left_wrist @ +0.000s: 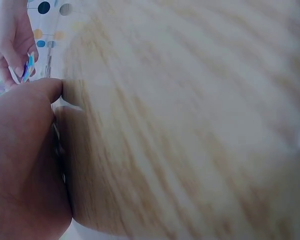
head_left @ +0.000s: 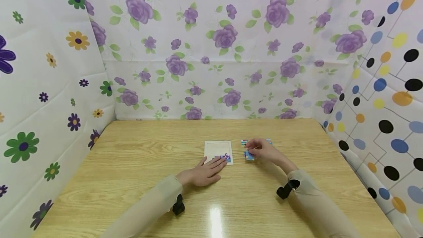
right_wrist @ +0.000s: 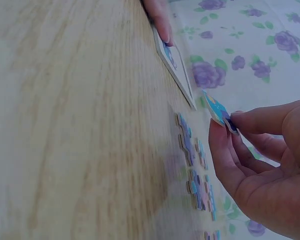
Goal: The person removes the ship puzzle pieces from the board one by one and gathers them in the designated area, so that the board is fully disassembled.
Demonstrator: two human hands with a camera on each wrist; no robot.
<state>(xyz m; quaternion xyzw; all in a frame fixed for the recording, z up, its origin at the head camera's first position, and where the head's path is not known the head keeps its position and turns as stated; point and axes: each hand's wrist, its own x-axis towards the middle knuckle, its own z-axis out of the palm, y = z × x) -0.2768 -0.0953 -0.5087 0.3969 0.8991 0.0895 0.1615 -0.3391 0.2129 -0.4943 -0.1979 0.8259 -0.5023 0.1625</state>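
Observation:
My left hand (head_left: 203,173) lies palm down with straight fingers over the lower edge of a white puzzle tray (head_left: 219,148). A few joined purple-and-blue pieces (head_left: 227,157) show in the tray's bottom, partly under the fingertips. Right of the tray, my right hand (head_left: 267,152) pinches a puzzle piece (right_wrist: 217,110) between thumb and fingers. This piece is turquoise with yellow and dark blue, and it is held tilted above the table in the right wrist view. Several loose puzzle pieces (right_wrist: 186,142) lie below that hand, some hidden by it in the head view.
The wooden table (head_left: 148,150) reaches back to a cloth wall (head_left: 205,80) with purple roses. Patterned cloths also hang at the left and right sides. Each sleeve carries a black wrist camera, such as the one on the left (head_left: 178,205).

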